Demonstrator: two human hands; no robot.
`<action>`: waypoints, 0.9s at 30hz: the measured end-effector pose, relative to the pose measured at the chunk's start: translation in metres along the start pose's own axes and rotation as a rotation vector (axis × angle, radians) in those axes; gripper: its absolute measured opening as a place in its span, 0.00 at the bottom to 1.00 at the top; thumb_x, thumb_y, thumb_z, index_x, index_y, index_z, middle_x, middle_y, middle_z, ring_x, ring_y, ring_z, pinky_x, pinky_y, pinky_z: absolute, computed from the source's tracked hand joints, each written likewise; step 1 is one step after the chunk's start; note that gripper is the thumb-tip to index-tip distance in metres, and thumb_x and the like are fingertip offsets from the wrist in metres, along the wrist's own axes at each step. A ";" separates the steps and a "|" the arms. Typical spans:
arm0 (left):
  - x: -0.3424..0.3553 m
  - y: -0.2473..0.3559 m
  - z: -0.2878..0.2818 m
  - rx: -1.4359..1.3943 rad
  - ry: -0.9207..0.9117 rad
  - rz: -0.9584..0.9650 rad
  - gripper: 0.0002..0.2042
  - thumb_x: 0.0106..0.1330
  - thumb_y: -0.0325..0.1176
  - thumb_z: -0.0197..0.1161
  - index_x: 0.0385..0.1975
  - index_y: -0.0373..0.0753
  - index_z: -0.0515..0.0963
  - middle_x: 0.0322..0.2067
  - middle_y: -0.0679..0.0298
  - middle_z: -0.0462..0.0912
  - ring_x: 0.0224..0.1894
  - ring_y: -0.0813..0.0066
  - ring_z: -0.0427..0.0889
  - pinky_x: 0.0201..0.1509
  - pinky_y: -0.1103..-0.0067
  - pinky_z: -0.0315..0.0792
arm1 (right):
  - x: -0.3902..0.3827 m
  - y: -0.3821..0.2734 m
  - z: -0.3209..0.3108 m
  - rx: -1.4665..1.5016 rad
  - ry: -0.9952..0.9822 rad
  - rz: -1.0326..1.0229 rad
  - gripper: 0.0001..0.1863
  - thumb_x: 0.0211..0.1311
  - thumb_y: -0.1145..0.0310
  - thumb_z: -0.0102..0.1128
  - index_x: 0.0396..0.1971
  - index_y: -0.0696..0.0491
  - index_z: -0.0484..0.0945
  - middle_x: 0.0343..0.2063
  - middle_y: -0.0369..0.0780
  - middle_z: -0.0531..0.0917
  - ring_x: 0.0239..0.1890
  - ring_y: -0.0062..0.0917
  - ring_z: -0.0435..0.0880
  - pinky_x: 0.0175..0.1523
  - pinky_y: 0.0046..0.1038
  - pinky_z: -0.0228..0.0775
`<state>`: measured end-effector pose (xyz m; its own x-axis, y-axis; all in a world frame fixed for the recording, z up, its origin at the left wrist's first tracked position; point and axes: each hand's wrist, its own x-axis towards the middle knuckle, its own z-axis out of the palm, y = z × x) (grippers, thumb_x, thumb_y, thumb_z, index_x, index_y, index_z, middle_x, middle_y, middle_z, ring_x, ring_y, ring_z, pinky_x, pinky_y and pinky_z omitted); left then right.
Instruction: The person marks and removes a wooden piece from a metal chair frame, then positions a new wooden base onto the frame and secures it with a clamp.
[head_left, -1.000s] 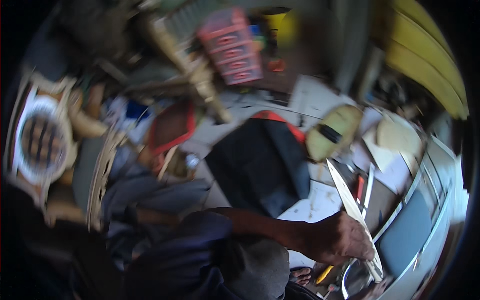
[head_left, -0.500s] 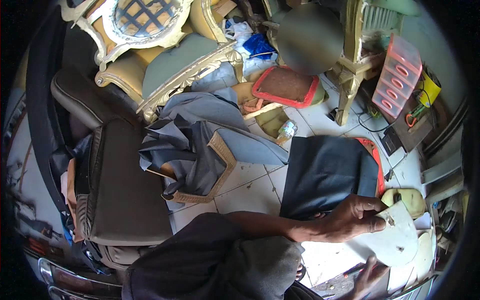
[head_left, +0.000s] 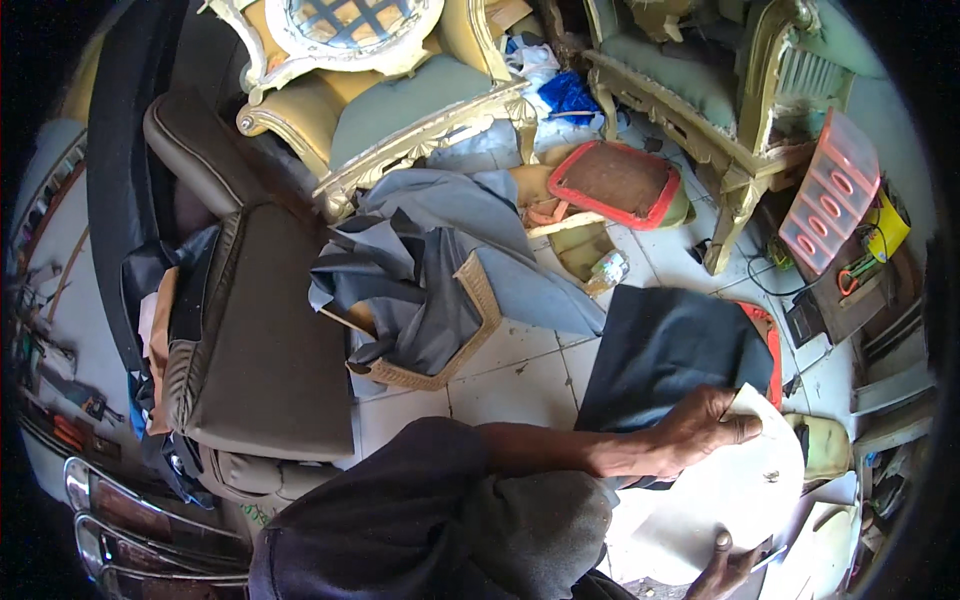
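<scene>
My left hand [head_left: 700, 430], at the lower right of the head view, grips the top edge of a pale, curved flat piece [head_left: 735, 480], which has small marks on it. My right hand [head_left: 730, 570] is at the piece's lower edge, thumb raised and fingers curled beside a slim shiny object [head_left: 768, 555]; I cannot make out exactly what it holds. Behind the piece lies a black sheet [head_left: 660, 350] over something red-edged. A yellowish padded piece [head_left: 820, 450] and pale sheets [head_left: 822, 530] lie to the right.
Gilded armchairs [head_left: 410, 120] stand at the back, a red-edged seat [head_left: 610, 185] between them. Grey fabric [head_left: 400, 280] is heaped centrally, beside a brown leather chair section [head_left: 260, 350]. A pink drawer box [head_left: 830, 190] sits right. Chrome tube frames [head_left: 100, 520] lie lower left; white floor tiles [head_left: 505, 390] show.
The view has swung from a tilted, blurred angle to a steadier one. The pale piece, first seen nearly edge-on, now faces me, with both my hands at its edges.
</scene>
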<state>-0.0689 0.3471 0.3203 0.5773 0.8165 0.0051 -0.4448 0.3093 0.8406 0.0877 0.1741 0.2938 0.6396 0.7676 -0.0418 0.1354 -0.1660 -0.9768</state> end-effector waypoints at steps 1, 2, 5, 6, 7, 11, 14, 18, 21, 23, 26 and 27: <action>-0.003 0.001 0.002 0.008 0.011 -0.012 0.10 0.70 0.32 0.63 0.44 0.33 0.83 0.34 0.65 0.87 0.34 0.83 0.81 0.37 0.80 0.76 | -0.003 -0.005 0.002 0.003 0.017 -0.003 0.60 0.44 0.50 0.82 0.71 0.61 0.53 0.66 0.57 0.59 0.62 0.48 0.69 0.66 0.54 0.66; -0.007 0.002 0.001 0.025 0.022 -0.018 0.10 0.70 0.33 0.63 0.44 0.33 0.83 0.34 0.65 0.86 0.34 0.82 0.81 0.38 0.80 0.76 | -0.004 -0.013 0.008 0.015 0.030 -0.011 0.60 0.44 0.49 0.81 0.71 0.61 0.55 0.66 0.57 0.59 0.63 0.48 0.67 0.68 0.55 0.63; -0.010 0.013 -0.005 0.063 0.003 -0.016 0.13 0.71 0.37 0.63 0.45 0.34 0.82 0.35 0.68 0.86 0.36 0.82 0.81 0.39 0.80 0.75 | -0.003 -0.008 -0.003 -0.193 -0.082 0.061 0.49 0.47 0.52 0.81 0.68 0.55 0.67 0.64 0.56 0.69 0.65 0.44 0.65 0.68 0.46 0.62; -0.008 0.010 -0.011 0.016 -0.002 -0.012 0.14 0.71 0.38 0.63 0.46 0.34 0.82 0.35 0.68 0.86 0.37 0.82 0.81 0.40 0.80 0.74 | -0.002 -0.005 -0.004 -0.189 -0.139 0.092 0.49 0.50 0.55 0.80 0.70 0.55 0.64 0.62 0.55 0.72 0.64 0.42 0.68 0.67 0.42 0.63; -0.008 0.008 -0.019 0.051 -0.006 -0.054 0.15 0.71 0.40 0.63 0.47 0.34 0.81 0.40 0.66 0.85 0.40 0.81 0.81 0.43 0.80 0.74 | -0.003 -0.010 -0.001 -0.148 -0.148 0.094 0.49 0.51 0.56 0.79 0.71 0.56 0.63 0.62 0.54 0.73 0.62 0.41 0.70 0.67 0.40 0.63; -0.011 -0.007 -0.062 0.142 -0.002 -0.158 0.22 0.72 0.46 0.61 0.55 0.33 0.77 0.58 0.56 0.75 0.50 0.75 0.80 0.52 0.79 0.73 | -0.014 -0.030 0.011 -0.146 -0.128 0.044 0.46 0.57 0.61 0.75 0.70 0.60 0.60 0.57 0.53 0.79 0.54 0.38 0.78 0.65 0.33 0.65; -0.031 0.018 -0.111 0.618 0.075 -0.033 0.30 0.71 0.48 0.63 0.64 0.33 0.68 0.68 0.51 0.63 0.57 0.66 0.78 0.59 0.73 0.73 | -0.016 -0.015 0.003 -0.140 -0.046 0.015 0.39 0.59 0.54 0.73 0.65 0.59 0.70 0.55 0.56 0.80 0.60 0.42 0.73 0.68 0.39 0.60; -0.074 0.106 -0.232 1.307 0.470 0.388 0.31 0.64 0.34 0.68 0.66 0.37 0.66 0.61 0.49 0.73 0.64 0.56 0.74 0.67 0.67 0.68 | -0.023 0.014 0.004 -0.272 0.119 -0.049 0.41 0.55 0.44 0.73 0.62 0.56 0.74 0.67 0.62 0.63 0.72 0.53 0.52 0.75 0.50 0.44; -0.123 0.218 -0.323 2.087 0.575 0.108 0.27 0.53 0.24 0.66 0.57 0.36 0.74 0.59 0.46 0.75 0.62 0.46 0.74 0.69 0.62 0.66 | -0.027 0.006 0.019 -0.123 0.185 -0.033 0.43 0.55 0.52 0.75 0.63 0.63 0.70 0.73 0.59 0.49 0.72 0.52 0.53 0.76 0.49 0.48; -0.183 0.272 -0.421 2.239 0.699 -0.270 0.48 0.47 0.38 0.79 0.71 0.45 0.59 0.67 0.44 0.65 0.68 0.40 0.66 0.71 0.51 0.60 | -0.026 -0.011 0.027 -0.253 0.082 0.074 0.49 0.56 0.58 0.76 0.69 0.66 0.57 0.72 0.58 0.51 0.71 0.50 0.56 0.74 0.47 0.56; -0.159 0.276 -0.434 2.347 0.696 -0.786 0.59 0.44 0.42 0.81 0.76 0.57 0.45 0.75 0.47 0.44 0.73 0.31 0.49 0.68 0.38 0.53 | -0.021 0.004 0.043 -0.050 0.127 0.190 0.58 0.57 0.61 0.76 0.74 0.61 0.39 0.71 0.57 0.53 0.68 0.48 0.62 0.71 0.48 0.63; -0.165 0.270 -0.472 2.418 0.738 -0.700 0.60 0.44 0.41 0.81 0.76 0.59 0.43 0.76 0.49 0.39 0.74 0.30 0.45 0.67 0.36 0.52 | -0.020 0.002 0.056 -0.123 0.141 0.207 0.58 0.57 0.62 0.76 0.74 0.61 0.39 0.71 0.57 0.53 0.68 0.48 0.63 0.71 0.48 0.64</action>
<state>-0.6077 0.5262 0.2908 -0.1518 0.9881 -0.0250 0.8933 0.1264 -0.4313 0.0328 0.1926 0.2814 0.7608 0.6174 -0.2000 0.0760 -0.3908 -0.9173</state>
